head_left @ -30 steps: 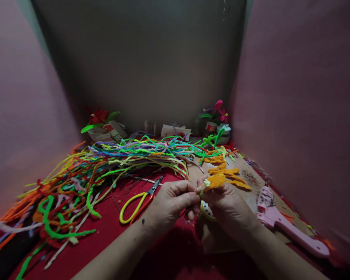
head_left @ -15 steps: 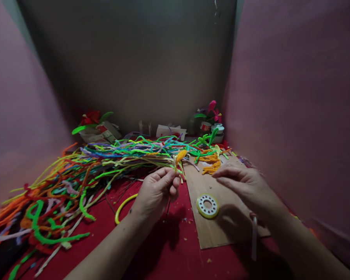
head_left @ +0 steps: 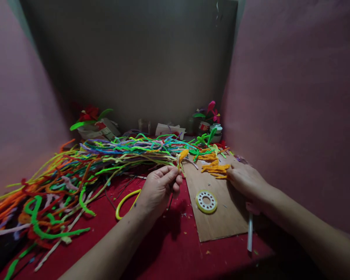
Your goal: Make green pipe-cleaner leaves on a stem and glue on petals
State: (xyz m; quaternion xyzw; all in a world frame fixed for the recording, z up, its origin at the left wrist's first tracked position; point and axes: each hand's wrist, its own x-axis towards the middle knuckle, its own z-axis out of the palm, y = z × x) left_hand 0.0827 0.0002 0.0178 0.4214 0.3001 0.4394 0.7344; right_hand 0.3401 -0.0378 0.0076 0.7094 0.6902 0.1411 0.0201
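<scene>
My left hand (head_left: pixel 161 184) is closed in a pinch round the thin dark stem of a small pipe-cleaner flower (head_left: pixel 183 155), which has an orange-yellow petal and a pale centre. It holds the flower upright above the red table. Over the right side of the brown board (head_left: pixel 218 221), my right hand (head_left: pixel 246 179) has its fingers pinched at the right ends of a pile of short orange pipe-cleaner pieces (head_left: pixel 216 168). The fingertips are partly hidden behind the hand. A tape roll (head_left: pixel 206 202) with a white holed core lies flat on the board, between my hands.
A large heap of coloured pipe cleaners (head_left: pixel 125 149) spreads over the back and left. Yellow curved handles (head_left: pixel 121 206) lie beside my left wrist. Under my right wrist a translucent white stick (head_left: pixel 250 235) points toward me. Finished-looking flowers (head_left: pixel 89 113) stand at the back; pink walls flank both sides.
My right hand has moved right and closed its fingers at the orange pieces, which now lie more spread out. My left hand still holds the flower, almost unmoved.
</scene>
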